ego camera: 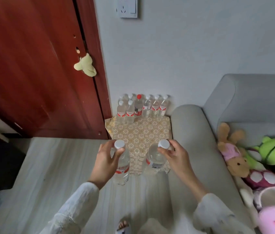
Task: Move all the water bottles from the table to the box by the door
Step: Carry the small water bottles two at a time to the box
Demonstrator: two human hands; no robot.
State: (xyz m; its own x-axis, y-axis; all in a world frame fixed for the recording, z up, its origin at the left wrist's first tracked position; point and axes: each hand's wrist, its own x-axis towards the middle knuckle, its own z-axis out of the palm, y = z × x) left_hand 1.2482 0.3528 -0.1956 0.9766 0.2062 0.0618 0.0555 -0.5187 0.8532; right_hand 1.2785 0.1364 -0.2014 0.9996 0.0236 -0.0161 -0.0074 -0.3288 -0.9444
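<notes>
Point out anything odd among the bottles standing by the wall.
One bottle in the back row has a red cap and a dark label; every other cap there is white. All stand upright, and nothing looks spilled.

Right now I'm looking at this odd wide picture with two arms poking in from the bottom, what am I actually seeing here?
It is one shot from a camera worn on a person's head, looking down at their own hands. The left hand grips a clear white-capped water bottle near its neck; the right hand grips a second clear white-capped bottle. Beyond them lies a gold floral-patterned surface, with a row of clear bottles standing at its far edge by the white wall, beside the dark red wooden door. A grey sofa is on the right.
</notes>
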